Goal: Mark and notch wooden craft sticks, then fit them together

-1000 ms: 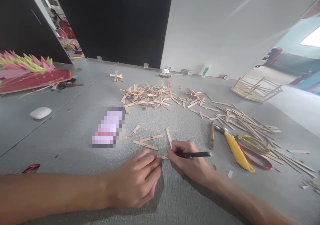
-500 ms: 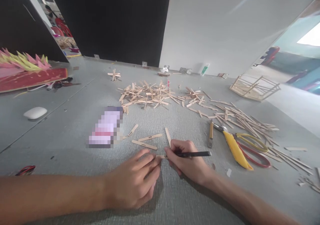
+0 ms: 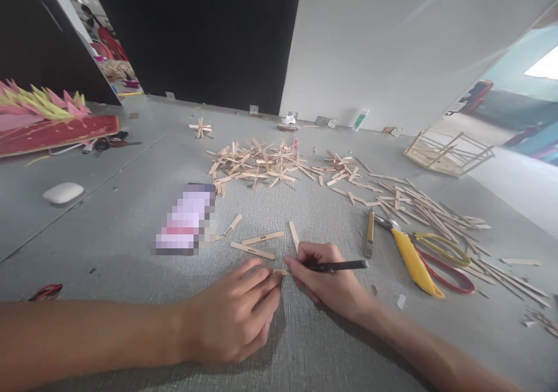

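My left hand point(image 3: 238, 310) rests on the table, fingers curled together and holding down a craft stick point(image 3: 283, 272); only a short piece of the stick shows between my hands. In my right hand point(image 3: 329, 275) is a slim black pen-shaped tool point(image 3: 337, 266), its back end pointing right. Its tip is hidden behind my fingers, at the stick's right part. Just beyond my hands lie a craft stick with a dark slot-like mark point(image 3: 253, 250), a similar one point(image 3: 263, 238), and another stick point(image 3: 293, 236) close to my right knuckles.
A phone point(image 3: 185, 220) lies left of centre. To the right are a box cutter point(image 3: 369, 233), a yellow-handled tool point(image 3: 416, 264) and pliers point(image 3: 449, 273) with red and yellow handles. Behind are a pile of craft sticks point(image 3: 257, 162) and a small stick frame point(image 3: 449, 153).
The view has shifted slightly. Both hands keep nearly the same place, and the black tool's front end and my right fingertips have moved a little to the left.
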The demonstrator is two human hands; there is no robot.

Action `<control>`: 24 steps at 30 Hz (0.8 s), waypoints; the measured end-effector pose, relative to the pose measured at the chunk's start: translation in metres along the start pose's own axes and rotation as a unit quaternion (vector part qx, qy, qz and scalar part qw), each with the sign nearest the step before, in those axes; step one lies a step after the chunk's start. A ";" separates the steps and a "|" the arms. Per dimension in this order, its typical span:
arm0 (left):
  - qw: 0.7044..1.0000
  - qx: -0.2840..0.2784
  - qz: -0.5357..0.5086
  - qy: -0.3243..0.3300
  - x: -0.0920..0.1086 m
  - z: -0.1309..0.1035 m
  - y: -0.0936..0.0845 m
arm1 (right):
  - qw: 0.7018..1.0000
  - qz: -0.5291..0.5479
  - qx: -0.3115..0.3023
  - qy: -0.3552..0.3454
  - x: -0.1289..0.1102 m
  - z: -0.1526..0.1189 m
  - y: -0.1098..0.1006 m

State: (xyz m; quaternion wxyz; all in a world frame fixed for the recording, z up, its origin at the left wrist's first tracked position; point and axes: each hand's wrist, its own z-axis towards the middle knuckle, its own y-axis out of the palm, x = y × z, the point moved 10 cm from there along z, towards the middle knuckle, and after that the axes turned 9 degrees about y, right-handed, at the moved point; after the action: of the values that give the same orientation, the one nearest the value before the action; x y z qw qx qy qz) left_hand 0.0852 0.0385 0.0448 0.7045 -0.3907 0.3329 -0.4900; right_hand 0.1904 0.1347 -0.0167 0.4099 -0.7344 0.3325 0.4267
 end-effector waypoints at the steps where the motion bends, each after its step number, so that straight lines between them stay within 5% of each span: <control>1: 1.000 -0.002 0.000 0.000 0.000 0.000 0.001 | 1.000 -0.002 0.001 -0.001 0.000 0.000 0.000; 24: 1.000 -0.001 -0.005 0.003 0.000 0.000 -0.001 | 1.000 -0.019 0.005 -0.001 -0.004 0.000 -0.003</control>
State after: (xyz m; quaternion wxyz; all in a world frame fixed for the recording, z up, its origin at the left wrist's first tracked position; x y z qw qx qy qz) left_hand 0.0851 0.0380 0.0459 0.7004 -0.3915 0.3336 -0.4949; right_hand 0.1909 0.1368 -0.0118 0.4221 -0.7382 0.3198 0.4180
